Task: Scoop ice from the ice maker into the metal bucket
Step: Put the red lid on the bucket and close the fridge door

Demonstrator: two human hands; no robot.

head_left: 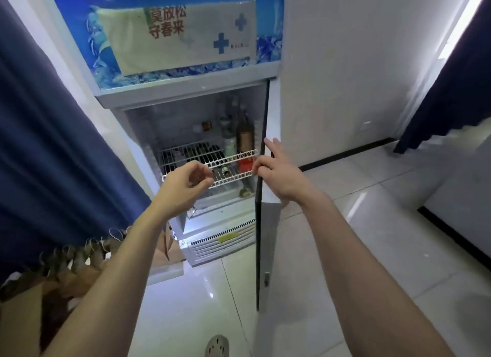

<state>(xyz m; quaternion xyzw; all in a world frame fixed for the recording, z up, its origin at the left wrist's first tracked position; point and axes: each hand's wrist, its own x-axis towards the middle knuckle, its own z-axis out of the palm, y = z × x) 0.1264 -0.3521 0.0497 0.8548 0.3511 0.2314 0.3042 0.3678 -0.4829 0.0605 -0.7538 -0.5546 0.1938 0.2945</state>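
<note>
A white upright cooler (148, 154) stands in front of me with its door (268, 223) swung open to the right, seen edge-on. My right hand (279, 173) rests on the door's edge, fingers partly spread, thumb and fingers on the black seal. My left hand (186, 184) hovers in front of the wire shelves (210, 157), fingers curled loosely with nothing in them. Bottles (243, 136) stand at the back right of the top shelf. No metal bucket, scoop or ice shows in this view.
A blue curtain (53, 144) hangs at the left, with brown paper bags (79, 263) below it. A power strip (216, 347) lies on the white tiled floor (372, 250). A white wall with black skirting is at the right, and another dark curtain (451, 91).
</note>
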